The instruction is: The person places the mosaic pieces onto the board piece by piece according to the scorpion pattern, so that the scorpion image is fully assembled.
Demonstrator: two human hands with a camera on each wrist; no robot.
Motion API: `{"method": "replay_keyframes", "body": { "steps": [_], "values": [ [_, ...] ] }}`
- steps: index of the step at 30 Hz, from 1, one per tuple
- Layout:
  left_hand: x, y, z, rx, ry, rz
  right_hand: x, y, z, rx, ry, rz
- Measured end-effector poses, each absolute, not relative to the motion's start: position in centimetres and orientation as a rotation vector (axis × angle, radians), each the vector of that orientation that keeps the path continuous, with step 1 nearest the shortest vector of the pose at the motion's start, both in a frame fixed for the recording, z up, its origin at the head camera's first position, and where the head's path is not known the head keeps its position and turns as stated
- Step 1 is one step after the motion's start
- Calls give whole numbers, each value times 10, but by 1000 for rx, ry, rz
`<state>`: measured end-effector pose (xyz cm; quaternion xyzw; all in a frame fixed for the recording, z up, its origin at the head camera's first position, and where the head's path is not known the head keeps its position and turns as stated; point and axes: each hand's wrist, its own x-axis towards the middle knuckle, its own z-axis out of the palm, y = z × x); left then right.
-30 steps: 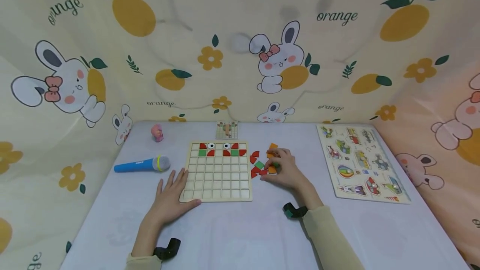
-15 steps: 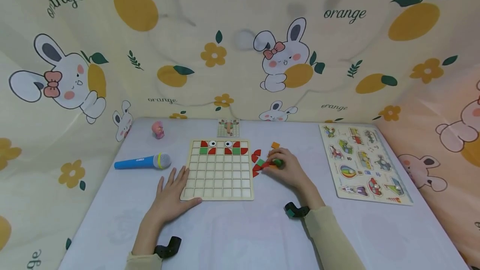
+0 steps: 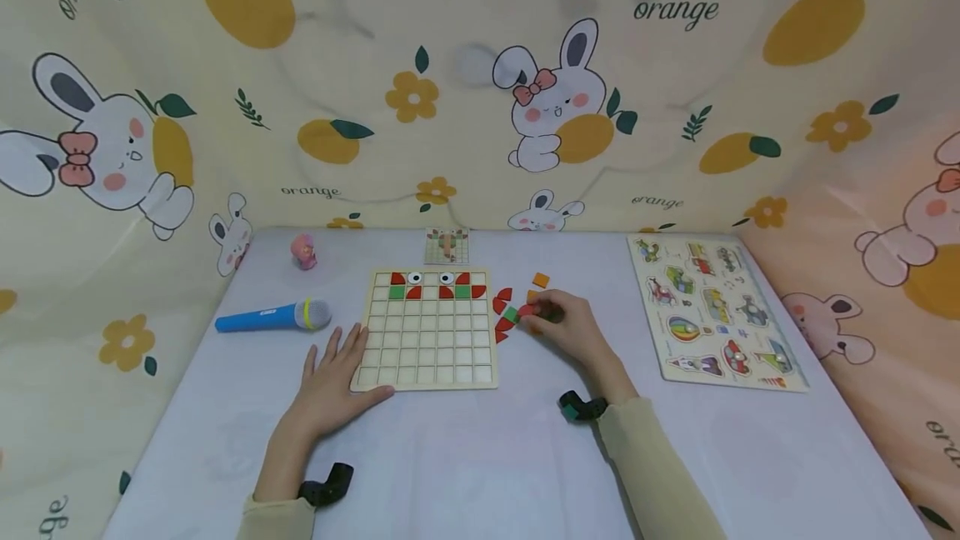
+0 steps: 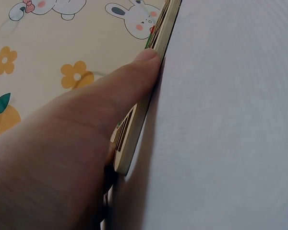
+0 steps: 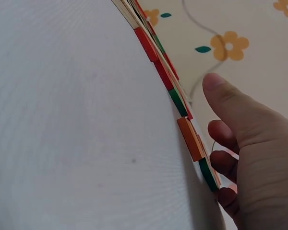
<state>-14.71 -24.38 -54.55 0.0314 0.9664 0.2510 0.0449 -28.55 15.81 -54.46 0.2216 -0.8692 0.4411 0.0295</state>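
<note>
My left hand [image 3: 322,394] lies spread at the near left corner of a wooden grid board [image 3: 420,340], its thumb [image 4: 146,57] along the near edge. Red and green pieces and two round eye pieces [image 3: 447,278] fill parts of the board's far rows. My right hand [image 3: 570,325] is bent over the loose pieces right of the board. A red rounded piece [image 3: 527,310] shows at its fingertips; I cannot tell whether they pinch it. A green square [image 3: 510,314] lies beside it. In the right wrist view the thumb [image 5: 225,93] stands apart from curled fingers, near an orange piece [image 5: 191,139].
A small picture card [image 3: 447,246] lies behind the board. To the left are a blue toy microphone [image 3: 270,317] and a pink figurine [image 3: 303,251]. A picture puzzle board [image 3: 716,315] lies on the right. Patterned cloth rises behind the table.
My right hand has shifted slightly farther from me over the loose pieces, and the red piece at its fingertips now sits farther back. The left hand stays on the board; the head view has shifted.
</note>
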Motion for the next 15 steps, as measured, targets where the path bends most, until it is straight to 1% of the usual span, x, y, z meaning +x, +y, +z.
{"method": "replay_keyframes", "body": {
  "steps": [3,10,15],
  "values": [
    [-149,-246,-544,101,2946,763,-287,157,-543,691,-2683,1346],
    [-149,-246,-545,71,2939,761,-290,155,-547,825,-2763,1156],
    [-148,-246,-545,74,2938,755,-287,153,-544,766,-2814,1142]
  ]
}}
